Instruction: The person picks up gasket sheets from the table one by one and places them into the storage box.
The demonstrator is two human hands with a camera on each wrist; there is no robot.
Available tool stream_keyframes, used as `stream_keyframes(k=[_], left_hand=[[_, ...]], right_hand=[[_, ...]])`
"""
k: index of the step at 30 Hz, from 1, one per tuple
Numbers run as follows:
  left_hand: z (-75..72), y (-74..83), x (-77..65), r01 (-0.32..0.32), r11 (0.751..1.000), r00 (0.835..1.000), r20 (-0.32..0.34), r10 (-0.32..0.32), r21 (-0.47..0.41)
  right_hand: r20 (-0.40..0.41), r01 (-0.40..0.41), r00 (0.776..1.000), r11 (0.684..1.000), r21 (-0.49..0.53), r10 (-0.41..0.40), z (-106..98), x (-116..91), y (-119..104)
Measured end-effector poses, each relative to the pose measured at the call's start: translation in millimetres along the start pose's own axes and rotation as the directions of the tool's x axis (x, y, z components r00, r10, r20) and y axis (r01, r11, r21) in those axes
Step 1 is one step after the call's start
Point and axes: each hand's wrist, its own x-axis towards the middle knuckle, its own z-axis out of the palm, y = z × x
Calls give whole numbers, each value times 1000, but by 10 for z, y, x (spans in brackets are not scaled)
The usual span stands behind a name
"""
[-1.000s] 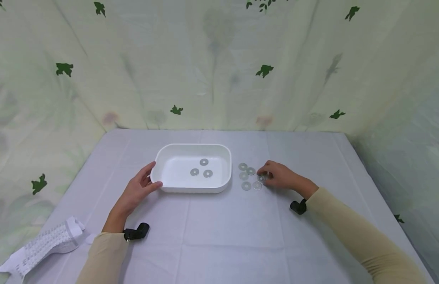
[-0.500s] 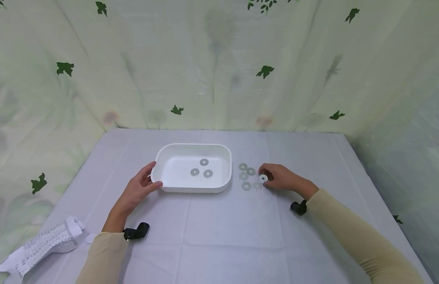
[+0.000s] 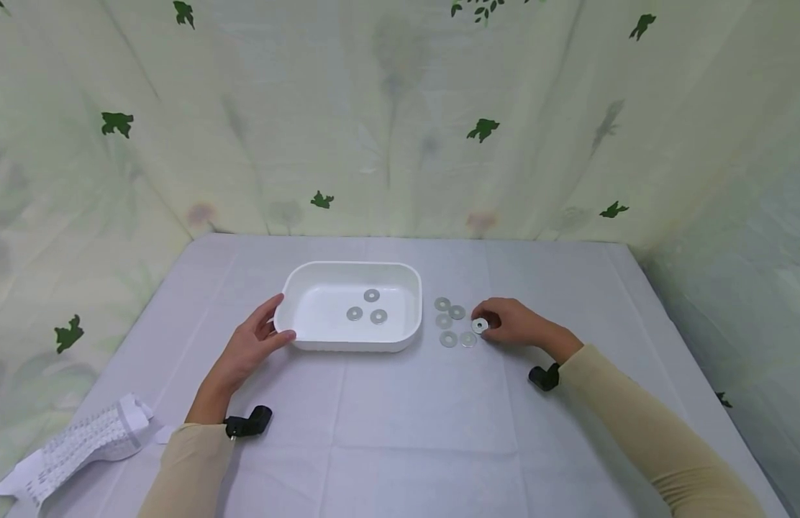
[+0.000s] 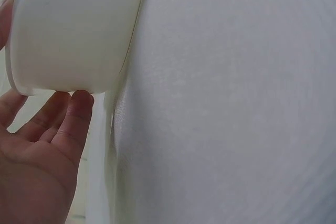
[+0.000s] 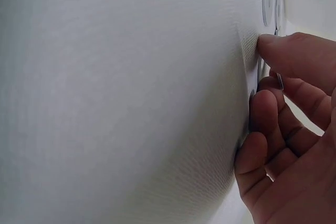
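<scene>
A white rectangular tray (image 3: 348, 345) with rounded corners stands on the table, three flat metal washers (image 3: 378, 316) lying inside it. My left hand (image 3: 247, 349) holds the tray's left end, thumb near the front corner and fingers farther back; in the left wrist view its fingertips (image 4: 81, 98) press against the tray wall (image 4: 73, 40). To the tray's right, several loose washers (image 3: 448, 339) lie in a small group. At that group's right edge my right hand (image 3: 513, 322) holds a tilted washer (image 3: 480, 326) at its fingers; the right wrist view shows its thin edge.
A white cloth (image 3: 426, 432) covers the table. A crumpled printed paper (image 3: 83, 450) lies at the front left. Behind the table hangs a pale curtain (image 3: 400, 144) with green leaf shapes. Each wrist carries a black camera (image 3: 247, 422).
The washer at my right fingers has tilted up and now faces the head camera more brightly. My right hand has shifted very slightly; the left hand and tray have stayed put.
</scene>
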Motion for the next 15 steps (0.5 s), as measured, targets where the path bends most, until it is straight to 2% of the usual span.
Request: stream_keyframes(k=[3, 8, 11, 15], left_hand=[[7, 1, 4, 1, 1000, 1000, 1, -1, 2], [14, 3, 3, 5, 1000, 1000, 1, -5, 11], [9, 5, 3, 6, 1000, 1000, 2, -6, 14], [-3, 12, 9, 4, 1000, 1000, 3, -4, 19]], right_hand=[[-2, 7, 1000, 1000, 4, -7, -2, -4, 6], [2, -42, 999, 999, 27, 41, -31, 21, 24], [-14, -67, 998, 996, 51, 68, -91, 63, 20], [-55, -64, 996, 995, 73, 68, -213, 165, -5]])
